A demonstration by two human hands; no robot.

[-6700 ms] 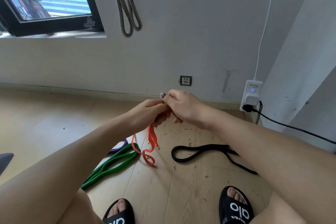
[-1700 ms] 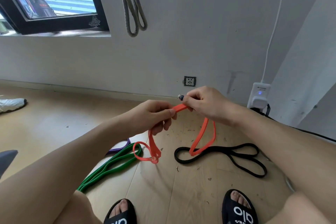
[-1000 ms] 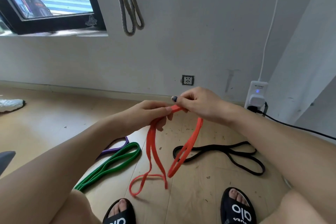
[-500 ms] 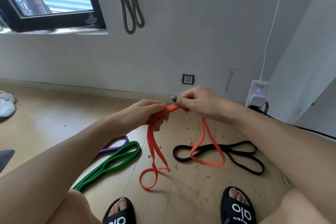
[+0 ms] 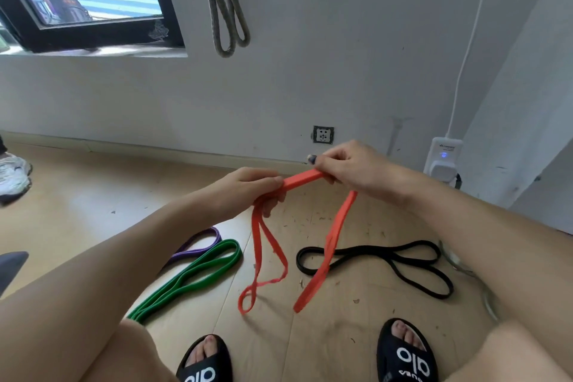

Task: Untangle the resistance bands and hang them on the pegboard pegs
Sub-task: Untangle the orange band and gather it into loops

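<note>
Both hands grasp one orange band: the left hand (image 5: 248,187) and right hand (image 5: 350,166) pinch a short stretch between them, its loops dangling to the floor (image 5: 77,195). Three more bands lie there: purple (image 5: 198,242), green (image 5: 189,277), black (image 5: 387,257). One grey band (image 5: 226,9) hangs on the wall. Two black slippers (image 5: 406,357) read "alo".

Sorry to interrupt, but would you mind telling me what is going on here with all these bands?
A person is working on an orange resistance band, gripping it with both the left hand and the right hand so a short stretch runs between them while its loops hang toward the wooden floor. A green band, a purple band and a black band lie on the floor. A grey band already hangs on the wall.
</note>
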